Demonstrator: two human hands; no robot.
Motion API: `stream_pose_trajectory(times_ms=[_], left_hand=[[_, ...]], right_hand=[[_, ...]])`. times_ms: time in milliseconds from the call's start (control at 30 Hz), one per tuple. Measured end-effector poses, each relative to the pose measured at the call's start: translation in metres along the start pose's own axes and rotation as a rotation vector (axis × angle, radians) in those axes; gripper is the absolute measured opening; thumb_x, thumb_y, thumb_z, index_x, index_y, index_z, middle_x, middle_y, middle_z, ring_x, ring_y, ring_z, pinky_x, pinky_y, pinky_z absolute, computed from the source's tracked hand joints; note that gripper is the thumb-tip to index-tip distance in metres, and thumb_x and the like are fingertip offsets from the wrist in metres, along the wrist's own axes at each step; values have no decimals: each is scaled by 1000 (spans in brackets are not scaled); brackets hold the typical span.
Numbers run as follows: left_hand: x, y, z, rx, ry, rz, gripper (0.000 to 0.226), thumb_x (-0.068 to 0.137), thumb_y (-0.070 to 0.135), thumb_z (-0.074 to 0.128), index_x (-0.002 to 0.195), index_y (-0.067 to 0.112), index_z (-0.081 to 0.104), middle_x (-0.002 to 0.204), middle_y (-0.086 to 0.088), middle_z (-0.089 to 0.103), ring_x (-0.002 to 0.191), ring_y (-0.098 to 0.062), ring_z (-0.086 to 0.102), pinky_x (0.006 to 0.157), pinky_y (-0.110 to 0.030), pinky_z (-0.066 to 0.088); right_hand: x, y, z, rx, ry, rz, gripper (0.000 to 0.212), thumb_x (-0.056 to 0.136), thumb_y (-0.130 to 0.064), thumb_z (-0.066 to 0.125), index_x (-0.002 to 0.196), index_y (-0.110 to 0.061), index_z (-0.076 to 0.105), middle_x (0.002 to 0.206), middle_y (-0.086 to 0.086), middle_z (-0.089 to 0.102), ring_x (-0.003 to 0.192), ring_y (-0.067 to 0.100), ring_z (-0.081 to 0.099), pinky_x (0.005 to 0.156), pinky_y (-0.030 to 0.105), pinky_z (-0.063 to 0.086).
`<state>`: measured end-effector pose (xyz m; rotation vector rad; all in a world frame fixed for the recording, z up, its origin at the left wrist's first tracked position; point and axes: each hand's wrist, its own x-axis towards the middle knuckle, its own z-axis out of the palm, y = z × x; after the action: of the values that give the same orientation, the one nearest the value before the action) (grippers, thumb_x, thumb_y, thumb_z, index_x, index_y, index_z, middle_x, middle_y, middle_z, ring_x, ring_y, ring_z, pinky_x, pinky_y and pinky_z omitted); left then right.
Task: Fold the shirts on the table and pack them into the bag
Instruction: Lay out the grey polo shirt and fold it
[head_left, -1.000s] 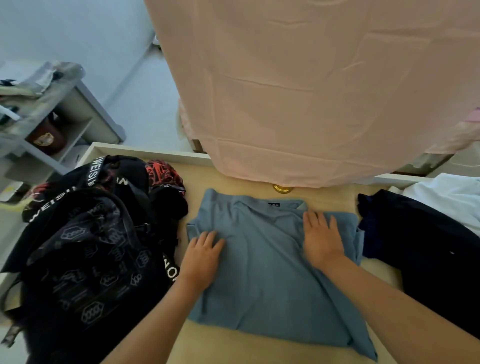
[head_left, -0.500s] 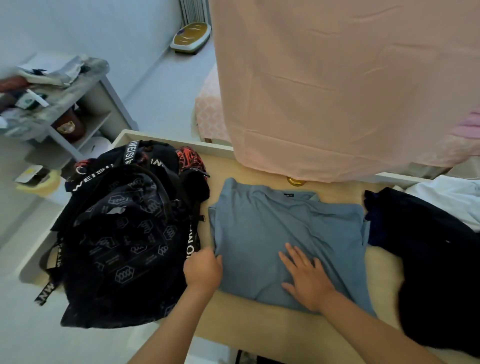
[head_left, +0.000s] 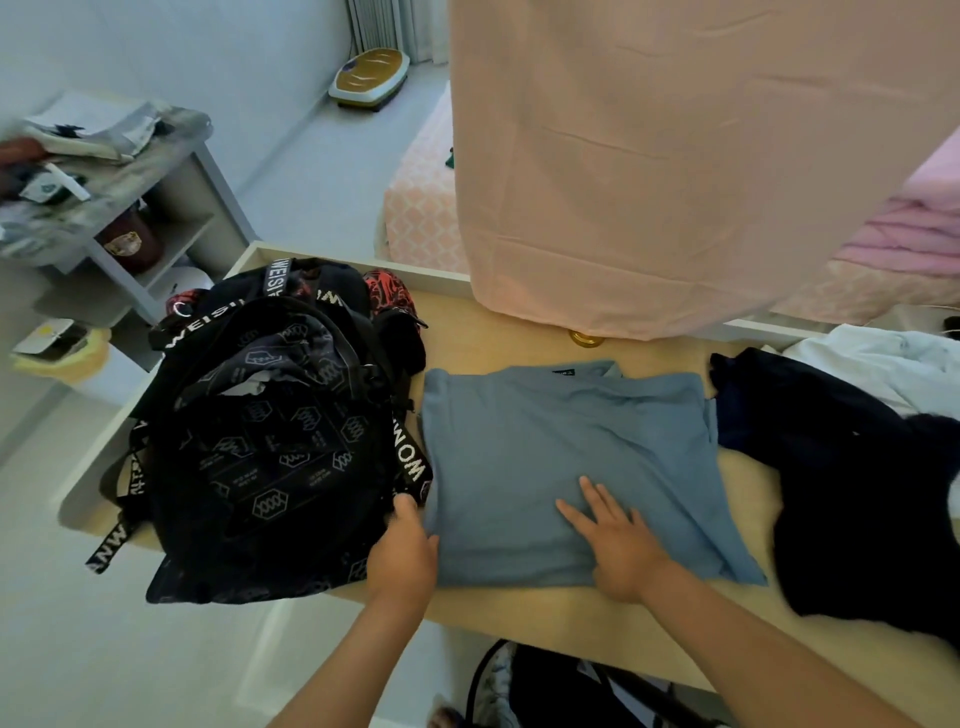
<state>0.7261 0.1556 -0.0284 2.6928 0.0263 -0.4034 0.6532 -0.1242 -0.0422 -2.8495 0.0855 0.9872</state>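
Pink sheet (head_left: 675, 156) hangs across the far side of my view; its lower hem drops to the back edge of the table (head_left: 519, 613).

Table is light wood with a pale raised rim at the back.

Black backpack (head_left: 270, 441) sits on the table's left end, printed with small white hexagon marks and lettered straps. Its top gapes open, and something pale shows inside.

Blue shirt (head_left: 561, 457) lies at mid-table, folded to a rough square, collar toward the far side. Its left edge is just beside the backpack.

Dark garment (head_left: 857, 493) is heaped on the right, touching the shirt's right edge. White garment (head_left: 883, 364) lies behind it, by the back rim.

Grey shelf unit (head_left: 171, 208) stands on the floor past the table's left end, its top cluttered.

Right hand (head_left: 618, 545) rests flat on the shirt's near half, fingers straight and spread, gripping nothing.

Left hand (head_left: 405, 556) is at the shirt's near left edge, between shirt and backpack. One digit points away from me; the rest go out of sight at the fabric edge. I cannot tell whether it grips the cloth.

Small gold object (head_left: 586, 339) shows under the sheet's hem, behind the collar.
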Motion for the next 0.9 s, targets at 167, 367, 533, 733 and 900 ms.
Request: stream_pose_trajectory(times_ms=[167,367,533,733,900], left_hand=[[7,18,21,228,-14,694,51,71,11,70,118,25,56,116,-2,55,100,-27,58,77,-37,50],[15,52,39,495,-227,636,37,99,44,39,130,26,51,132,-1,46,120,-24,47,82,-38,48],[26,92,43,701,-199,571,34,99,37,40,114,20,65,117,-6,58,109,-27,58,88,-36,44],[10,156,81,471,-184,868,28,79,39,48,91,24,69,94,1,65,85,-22,67,66,-32,55],[-3,156,119,639,-396,995,85,55,51,86,133,39,56,145,-9,51,126,-31,55,89,-50,54]], right_hand=[[-20,11,2,170,222,-4,75,88,-20,50,156,-34,20,165,-1,-14,153,19,-6,123,45,9],[-50,76,17,208,136,214,67,96,-35,51,156,-25,23,166,0,4,151,20,10,119,41,20],[-62,113,6,287,607,512,38,87,-28,62,123,-16,62,118,9,58,107,32,58,85,41,49],[-63,138,14,794,486,689,24,93,-33,64,90,-12,76,92,11,73,92,31,67,74,33,48],[-66,149,11,978,755,772,26,100,-26,53,89,-9,68,85,11,68,85,32,63,66,33,38]])
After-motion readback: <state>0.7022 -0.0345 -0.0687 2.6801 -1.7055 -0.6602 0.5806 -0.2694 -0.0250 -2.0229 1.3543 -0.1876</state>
